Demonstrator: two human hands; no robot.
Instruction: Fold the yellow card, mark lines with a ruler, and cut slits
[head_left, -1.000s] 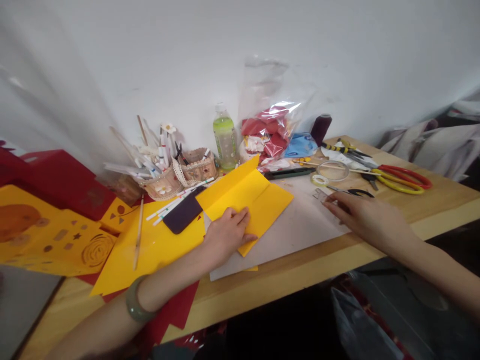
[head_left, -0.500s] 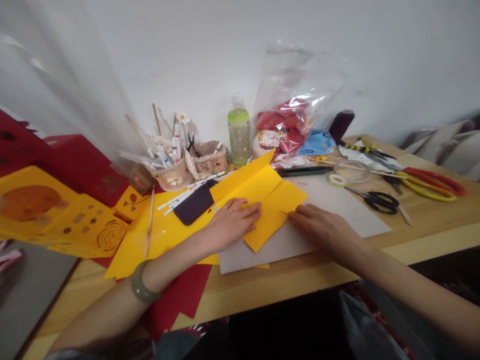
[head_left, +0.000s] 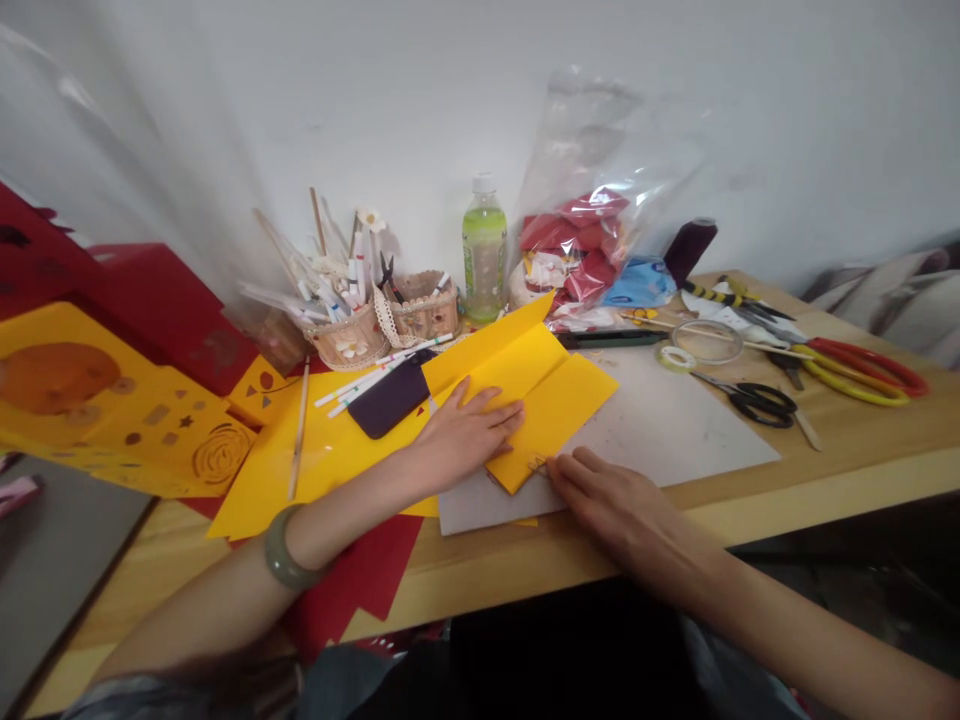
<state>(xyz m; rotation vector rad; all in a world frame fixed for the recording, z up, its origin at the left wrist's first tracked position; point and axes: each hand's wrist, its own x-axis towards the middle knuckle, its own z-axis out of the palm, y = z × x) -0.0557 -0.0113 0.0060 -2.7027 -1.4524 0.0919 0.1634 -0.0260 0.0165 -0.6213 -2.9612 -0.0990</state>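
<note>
A folded sheet of yellow card [head_left: 564,405] lies on a pale grey board [head_left: 675,425], its far flap standing up. My left hand [head_left: 469,430] presses flat on the card, fingers spread. At the card's near right edge, my right hand [head_left: 604,490] is closed in a pinch. From its fingertips pokes a small, thin, wire-like metal piece [head_left: 537,464], resting over the card's edge. Its exact kind is too small to make out.
Left are a dark phone [head_left: 390,398], white markers [head_left: 352,390], a wooden stick [head_left: 300,430] and decorated yellow card [head_left: 150,420]. Behind stand pen baskets [head_left: 349,338] and a bottle [head_left: 484,250]. Black scissors [head_left: 761,402], tape [head_left: 676,358] and red-and-yellow-handled tools [head_left: 862,370] lie right.
My right hand has slid along the card's right edge toward me and to the left, with the thin metal piece at its fingertips. My left hand stays on the card, fingers slightly more spread.
</note>
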